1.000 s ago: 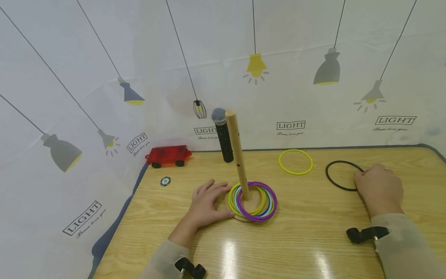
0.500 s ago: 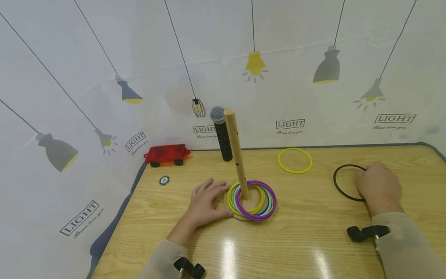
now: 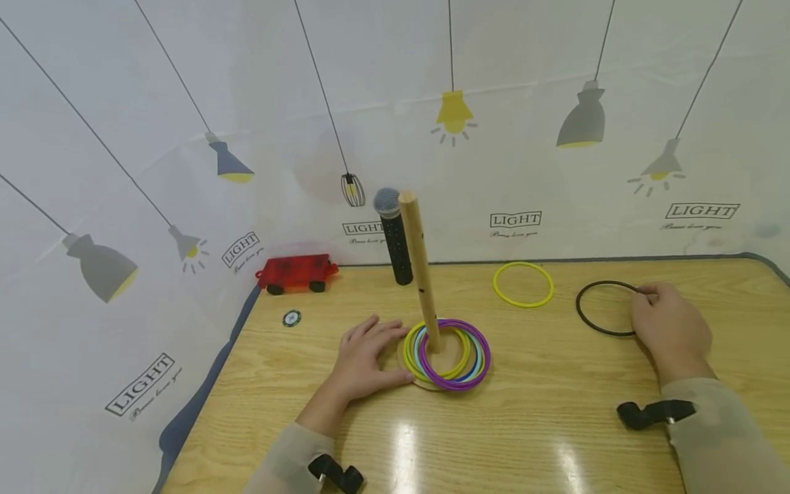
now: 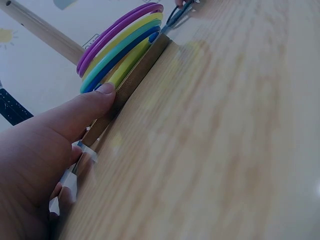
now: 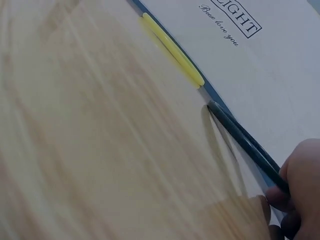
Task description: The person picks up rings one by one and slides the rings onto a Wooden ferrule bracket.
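Note:
My right hand (image 3: 671,329) pinches the near right side of a black ring (image 3: 592,324) between thumb and fingers. In the right wrist view the black ring (image 5: 245,140) is tilted above the table, with its shadow below. At the centre stands a wooden peg (image 3: 420,267) on a round wooden base. Purple, yellow, light blue and dark blue rings (image 3: 487,357) lie stacked around its foot. With fingers spread, my left hand (image 3: 370,363) rests at the left edge of the base. Its thumb (image 4: 95,102) touches the base's rim in the left wrist view.
A yellow ring (image 3: 523,305) lies flat near the table's back edge. Behind the peg stands a black microphone (image 3: 396,247). A red toy car (image 3: 296,272) and a round chip (image 3: 292,318) are at the back left. A lamp-printed curtain (image 3: 518,171) borders the table.
The black ring in my right hand first swung right and toward me, then back left and away. My right hand has turned slightly. The left hand stays at the base.

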{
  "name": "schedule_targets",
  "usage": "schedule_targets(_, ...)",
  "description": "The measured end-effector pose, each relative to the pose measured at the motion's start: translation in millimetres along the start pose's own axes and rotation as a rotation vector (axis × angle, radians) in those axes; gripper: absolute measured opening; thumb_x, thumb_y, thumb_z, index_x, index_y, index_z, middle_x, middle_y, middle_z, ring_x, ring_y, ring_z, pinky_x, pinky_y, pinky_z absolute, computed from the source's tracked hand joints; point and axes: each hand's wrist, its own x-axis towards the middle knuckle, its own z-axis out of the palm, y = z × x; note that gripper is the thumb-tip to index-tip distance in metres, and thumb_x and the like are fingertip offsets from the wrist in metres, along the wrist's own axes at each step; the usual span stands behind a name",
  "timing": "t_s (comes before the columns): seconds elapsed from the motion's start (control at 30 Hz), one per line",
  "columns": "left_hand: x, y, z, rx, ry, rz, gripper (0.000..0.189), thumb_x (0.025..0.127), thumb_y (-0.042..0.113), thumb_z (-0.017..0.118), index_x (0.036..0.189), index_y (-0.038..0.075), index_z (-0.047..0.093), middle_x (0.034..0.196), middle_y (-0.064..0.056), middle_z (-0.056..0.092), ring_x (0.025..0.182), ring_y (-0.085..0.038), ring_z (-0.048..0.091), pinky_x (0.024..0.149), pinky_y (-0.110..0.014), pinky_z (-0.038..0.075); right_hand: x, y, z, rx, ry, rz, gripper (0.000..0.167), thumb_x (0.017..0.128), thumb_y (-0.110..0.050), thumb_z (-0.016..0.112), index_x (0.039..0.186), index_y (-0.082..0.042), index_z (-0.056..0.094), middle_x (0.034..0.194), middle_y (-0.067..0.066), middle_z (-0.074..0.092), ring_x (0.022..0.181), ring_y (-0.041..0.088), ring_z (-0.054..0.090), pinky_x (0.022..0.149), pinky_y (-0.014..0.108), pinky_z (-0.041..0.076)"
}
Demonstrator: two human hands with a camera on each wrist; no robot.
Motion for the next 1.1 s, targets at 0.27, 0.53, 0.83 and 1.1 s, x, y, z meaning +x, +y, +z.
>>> schedule_targets(0.27, -0.6, 0.2, -0.4, -0.008, 0.0, -0.001, 0.084, 0.083, 0.063, 0.084, 0.155, 0.029, 0.059, 0.164, 0.005, 0.049, 0.16, -0.035, 0.024, 0.122, -0.063, 0.015, 0.4, 0, 3, 0.031, 0.063, -0.023, 0.061, 0.11, -0.04, 0.036, 0.15, 0.002, 0.057, 0.144, 0.029, 0.061, 0.122, 0.056, 0.056, 0.087, 0.063, 0.046)
schedule_targets(0.53, -0.4, -0.2, -0.3, -0.004, -0.001, -0.004, 0.084, 0.083, 0.064, 0.083, 0.156, 0.03, 0.058, 0.164, 0.006, 0.048, 0.16, -0.034, 0.024, 0.122, -0.062, 0.015, -1.8, -1, 5, 0.045, 0.112, -0.045, 0.058, 0.11, -0.04, 0.041, 0.14, 0.003, 0.065, 0.131, 0.029, 0.066, 0.112, 0.049, 0.062, 0.079, 0.057, 0.049)
schedule_targets(0.83, 0.6, -0.2, -0.7, -0.006, -0.001, 0.005, 0.084, 0.083, 0.064, 0.083, 0.156, 0.03, 0.058, 0.164, 0.006, 0.048, 0.16, -0.035, 0.024, 0.122, -0.063, 0.016, -1.1, -3, 8, 0.111, 0.143, -0.065, 0.056, 0.111, -0.041, 0.04, 0.136, 0.004, 0.064, 0.124, 0.025, 0.067, 0.108, 0.044, 0.062, 0.076, 0.047, 0.046)
schedule_targets(1.1, 0.2, 1.4, -1.1, -0.008, 0.0, 0.0, 0.084, 0.083, 0.064, 0.083, 0.155, 0.029, 0.059, 0.164, 0.005, 0.048, 0.16, -0.035, 0.024, 0.122, -0.062, 0.015, -5.4, -9, 12, 0.257, 0.151, -0.07, 0.057, 0.11, -0.043, 0.046, 0.134, 0.003, 0.069, 0.111, 0.019, 0.068, 0.088, 0.027, 0.06, 0.066, 0.031, 0.046)
